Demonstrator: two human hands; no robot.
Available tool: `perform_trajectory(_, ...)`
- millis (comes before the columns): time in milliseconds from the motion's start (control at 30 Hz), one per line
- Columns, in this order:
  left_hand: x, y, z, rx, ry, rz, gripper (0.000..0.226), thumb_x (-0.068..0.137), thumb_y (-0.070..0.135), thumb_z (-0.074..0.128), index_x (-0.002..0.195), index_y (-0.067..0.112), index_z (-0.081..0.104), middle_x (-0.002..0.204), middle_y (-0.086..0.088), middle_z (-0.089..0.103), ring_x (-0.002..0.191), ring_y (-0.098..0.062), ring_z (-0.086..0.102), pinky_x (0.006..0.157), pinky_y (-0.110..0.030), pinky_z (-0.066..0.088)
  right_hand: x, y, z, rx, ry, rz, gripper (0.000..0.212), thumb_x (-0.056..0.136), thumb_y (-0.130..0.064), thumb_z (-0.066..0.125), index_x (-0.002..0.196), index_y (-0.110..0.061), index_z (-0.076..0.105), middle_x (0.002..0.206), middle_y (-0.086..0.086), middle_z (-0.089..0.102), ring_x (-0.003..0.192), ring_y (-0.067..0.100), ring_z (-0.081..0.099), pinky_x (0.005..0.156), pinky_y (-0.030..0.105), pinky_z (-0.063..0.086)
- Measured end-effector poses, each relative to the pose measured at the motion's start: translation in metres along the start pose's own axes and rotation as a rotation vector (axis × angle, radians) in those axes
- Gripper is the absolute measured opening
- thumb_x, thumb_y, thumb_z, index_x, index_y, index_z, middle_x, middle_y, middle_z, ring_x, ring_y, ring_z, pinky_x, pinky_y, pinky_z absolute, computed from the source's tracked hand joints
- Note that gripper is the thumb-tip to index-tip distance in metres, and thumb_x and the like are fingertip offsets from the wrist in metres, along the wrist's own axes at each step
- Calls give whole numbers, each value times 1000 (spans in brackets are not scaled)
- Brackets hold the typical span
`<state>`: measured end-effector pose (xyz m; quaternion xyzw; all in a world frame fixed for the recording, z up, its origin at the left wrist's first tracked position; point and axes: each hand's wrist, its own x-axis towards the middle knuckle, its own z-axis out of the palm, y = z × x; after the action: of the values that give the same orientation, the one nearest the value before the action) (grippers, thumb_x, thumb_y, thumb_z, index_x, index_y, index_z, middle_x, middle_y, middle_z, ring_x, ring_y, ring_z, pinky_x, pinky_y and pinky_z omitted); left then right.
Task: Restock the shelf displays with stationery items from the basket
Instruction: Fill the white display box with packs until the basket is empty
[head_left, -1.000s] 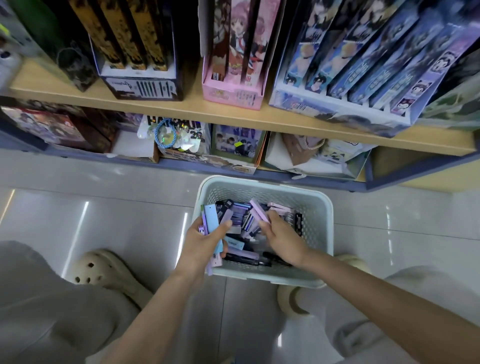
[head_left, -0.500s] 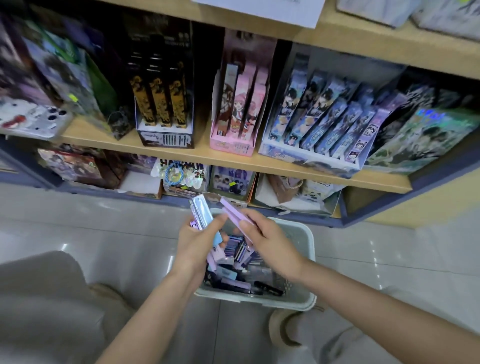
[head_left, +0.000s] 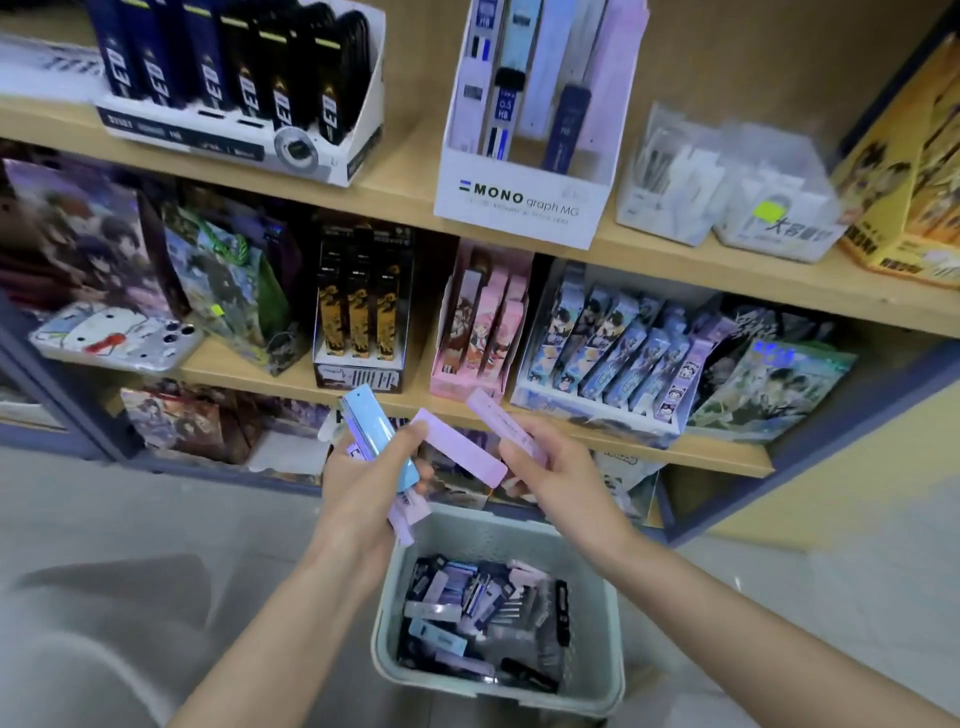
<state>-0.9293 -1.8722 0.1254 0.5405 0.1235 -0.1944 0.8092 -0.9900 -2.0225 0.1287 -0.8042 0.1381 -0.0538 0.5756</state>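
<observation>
Head view: the basket (head_left: 385, 613) stands on the floor at lower centre and is well stocked with a jumble of lead-refill packs, so in my judgement most of the restocking is left. The MONO display box (head_left: 519, 203), at upper centre on the top shelf (head_left: 405, 182), holds only a few upright packs with room beside them, and looks the likely home for this handful. Nothing from the handful is on a shelf yet.

The left hand (head_left: 358, 493) is curled round a stack of packs, a blue pack (head_left: 378, 434) on top and lilac ones poking out below. The right hand (head_left: 563, 486) grips a pink pack (head_left: 505, 420) in curled fingers. A second lilac pack (head_left: 462, 453) spans between the two hands; which one carries it I cannot tell.

A second ago both hands were down inside the basket. Half a second ago they were just over its rim. Now they are raised clear of it, in front of the lower shelf edge, and the view has tipped up to take in the top shelf.
</observation>
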Motion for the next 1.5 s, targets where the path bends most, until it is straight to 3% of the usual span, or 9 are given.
perform_trajectory(133,2,37,8,43,-36,81,16,87,14,66,83,11,51,44,3,52,36,-8,41,35,-16,34,1,-33,-22,-85,-4,-43,30,94,-9,55,111,-33,61,58,-23,58,53,-2,49,55,14,39)
perform_trajectory(267,8,73,18,5,-50,163,20,87,12,66,80,13,47,45,1,51,34,-8,41,35,-14,34,1,-74,-43,-134,-15,-64,25,94,-19,56,112,-37,60,94,-32,61,83,-15,56,74,6,43)
perform_trajectory(367,15,92,23,9,-72,202,19,87,15,67,82,14,49,45,1,52,35,-9,41,35,-15,35,5,-102,-56,-135,2,-73,26,99,-28,42,120,-27,57,68,-36,56,68,-20,51,66,4,40)
perform_trajectory(700,36,100,27,9,-115,216,18,86,19,68,85,15,51,46,2,54,39,-10,45,37,-18,37,73,-202,-111,-430,692,-584,6,90,-15,59,95,-17,58,85,-4,61,73,10,55,66,18,43)
perform_trajectory(800,40,98,28,10,-134,202,18,87,18,67,86,14,50,45,2,54,38,-10,45,38,-18,37,94,-214,-120,-658,677,-565,16,94,-12,48,106,-14,60,92,1,59,79,15,51,61,5,34)
perform_trajectory(967,47,99,26,13,-134,201,19,86,19,69,85,15,50,46,1,55,42,-14,46,46,-25,39,110,-227,-126,-799,554,-514,15,92,-11,55,107,-14,53,91,3,56,75,19,50,69,29,41)
perform_trajectory(1200,49,99,27,-20,-132,174,18,85,16,69,86,14,52,49,-3,54,45,-16,45,50,-30,40,128,-238,-126,-1160,437,-509,21,89,-11,64,109,-10,70,99,3,50,81,11,50,77,23,38)
perform_trajectory(1367,46,100,29,-23,-137,188,18,86,16,68,83,14,51,51,-4,54,50,-18,45,52,-30,39,123,-217,-118,-1215,547,-607,33,90,-13,63,122,-8,61,104,6,53,87,22,55,77,40,49)
perform_trajectory(1500,45,101,30,-45,-139,180,20,86,18,69,83,15,50,47,-1,53,47,-16,45,52,-29,38,103,-199,-96,-990,657,-713,22,95,-12,54,117,-10,56,102,-5,45,79,3,47,72,23,44)
